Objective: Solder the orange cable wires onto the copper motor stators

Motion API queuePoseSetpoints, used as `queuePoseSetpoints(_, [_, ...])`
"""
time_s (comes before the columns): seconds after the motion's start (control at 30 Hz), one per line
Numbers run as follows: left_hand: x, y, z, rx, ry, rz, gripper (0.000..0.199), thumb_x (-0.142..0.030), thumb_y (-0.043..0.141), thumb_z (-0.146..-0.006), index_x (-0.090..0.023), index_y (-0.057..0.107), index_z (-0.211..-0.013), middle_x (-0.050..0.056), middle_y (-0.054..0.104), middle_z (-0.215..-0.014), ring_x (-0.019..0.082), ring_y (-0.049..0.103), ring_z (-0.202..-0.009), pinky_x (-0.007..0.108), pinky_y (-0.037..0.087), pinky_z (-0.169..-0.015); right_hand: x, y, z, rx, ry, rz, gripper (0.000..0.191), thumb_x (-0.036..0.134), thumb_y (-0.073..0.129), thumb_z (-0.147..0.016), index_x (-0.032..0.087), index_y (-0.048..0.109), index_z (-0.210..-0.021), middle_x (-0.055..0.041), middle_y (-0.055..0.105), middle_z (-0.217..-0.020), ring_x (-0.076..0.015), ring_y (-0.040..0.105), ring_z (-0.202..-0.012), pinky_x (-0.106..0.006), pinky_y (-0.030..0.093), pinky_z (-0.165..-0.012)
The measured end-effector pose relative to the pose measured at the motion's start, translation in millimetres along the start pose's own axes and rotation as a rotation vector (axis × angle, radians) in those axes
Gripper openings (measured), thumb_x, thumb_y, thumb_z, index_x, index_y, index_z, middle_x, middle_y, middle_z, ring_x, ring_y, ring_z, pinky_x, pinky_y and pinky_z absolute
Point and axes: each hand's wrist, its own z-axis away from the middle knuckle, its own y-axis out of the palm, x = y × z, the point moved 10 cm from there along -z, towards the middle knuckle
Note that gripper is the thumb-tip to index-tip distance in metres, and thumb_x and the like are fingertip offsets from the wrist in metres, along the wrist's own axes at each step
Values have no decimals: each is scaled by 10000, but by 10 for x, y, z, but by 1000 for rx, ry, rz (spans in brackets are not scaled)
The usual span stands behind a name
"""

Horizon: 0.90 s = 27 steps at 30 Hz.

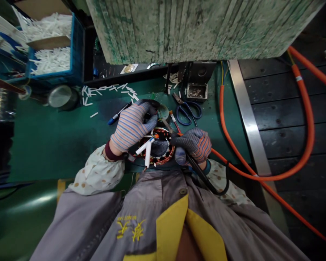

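Observation:
A copper-wound motor stator [155,146] lies under my hands, with several white insulating sleeves [148,152] standing out of its windings. My left hand [133,125], in a striped glove, curls over the stator's far edge. Dark glove fingertips hide whatever it may hold. My right hand [193,145], in a striped glove with a dark palm, grips a black corded tool [198,170] beside the stator. A thin orange-handled tool [174,121] lies near the stator's far side.
A green mat [43,145] covers the bench, with loose white sleeves, a blue marker, blue-handled scissors [188,113] and a small metal tray [197,90]. A blue crate [77,50] holds white sleeves. An orange hose [309,123] curves right. A green-stained slab [192,29] overhangs.

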Motion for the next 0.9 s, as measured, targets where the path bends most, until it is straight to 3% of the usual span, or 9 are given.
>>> queuePoseSetpoints(0.13, [-7, -8, 20, -35, 9, 27, 145, -277, 695, -1003, -218, 803, -1078, 56, 803, -1055, 262, 767, -975, 352, 617, -956, 69, -69, 1, -84, -48, 23, 272, 419, 629, -1106, 378, 868, -984, -32, 739, -768, -229, 691, -820, -371, 544, -767])
queuePoseSetpoints(0.3, [-40, -41, 44, -89, 38, 85, 58, -217, 751, -979, -222, 803, -1006, 52, 807, -1054, 246, 762, -950, 331, 607, -887, 187, -290, -25, -278, -128, -66, 291, 388, 586, -1128, 325, 853, -1034, -2, 747, -765, -213, 670, -762, -369, 484, -715])
queuePoseSetpoints(0.47, [28, 2, 35, -79, -41, 96, 51, -269, 756, -996, -244, 790, -968, 45, 813, -1042, 254, 755, -977, 338, 628, -939, 188, -308, -56, -289, -140, -68, 341, 373, 571, -1133, 296, 855, -960, 3, 717, -727, -199, 637, -717, -354, 443, -689])
queuePoseSetpoints(0.7, [19, 12, 37, -73, -29, 154, 90, -287, 756, -998, -220, 800, -956, 55, 813, -1068, 257, 763, -1002, 346, 625, -950, 174, -274, -44, -326, -63, 47, 513, 460, 431, -1158, 308, 867, -936, -47, 711, -767, -228, 640, -783, -365, 492, -727])
queuePoseSetpoints(0.77, [24, 22, 35, -58, -33, 141, 90, -283, 747, -1004, -219, 796, -964, 62, 810, -1081, 264, 764, -1024, 357, 628, -971, 87, -230, -178, -303, 59, 84, 505, 448, 418, -1156, 283, 883, -1047, -85, 721, -865, -259, 635, -865, -406, 512, -801])
queuePoseSetpoints(0.9, [25, 18, 28, -63, -19, 114, 92, -279, 719, -1013, -216, 781, -984, 77, 804, -1113, 277, 766, -1048, 369, 628, -971, -8, 43, -542, -31, 178, 82, 437, 350, 500, -1118, 291, 824, -1404, -114, 687, -1087, -307, 599, -1047, -497, 522, -984])
